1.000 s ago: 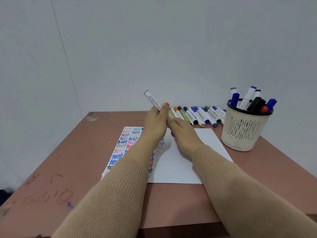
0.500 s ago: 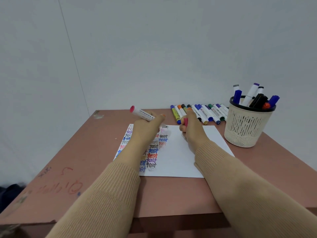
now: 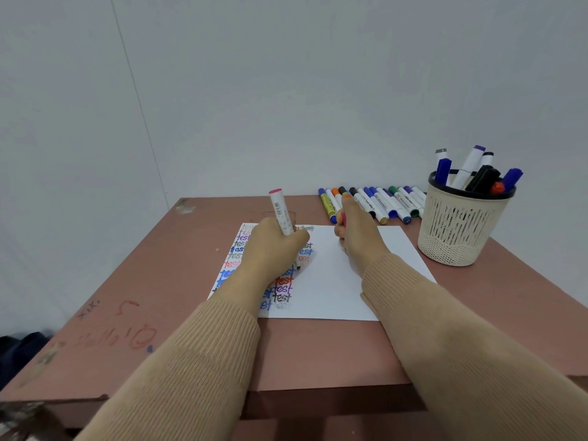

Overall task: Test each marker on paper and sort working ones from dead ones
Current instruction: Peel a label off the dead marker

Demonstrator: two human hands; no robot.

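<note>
Gripping marker (image 3: 281, 214) upright, tip at paper (image 3: 334, 281): L hand (image 3: 273, 246); R hand (image 3: 359, 230) curled round pink cap (image 3: 343, 218).

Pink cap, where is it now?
The cap is right of centre in the head view, held in the right hand, by the paper's far edge.

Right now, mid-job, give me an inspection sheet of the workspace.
Surface: brown table, with pen scribbles near its left edge.
Job's things: paper with columns of "test" on its left part; row of markers lying behind it; basket of markers at right.
Clutter: nothing seen.
Hands: left hand grips a marker, pink end up, tip down at the paper; right hand holds a pink cap.
Cables: nothing seen.
Surroundings: plain wall; dark bundle on the floor at left.
</note>
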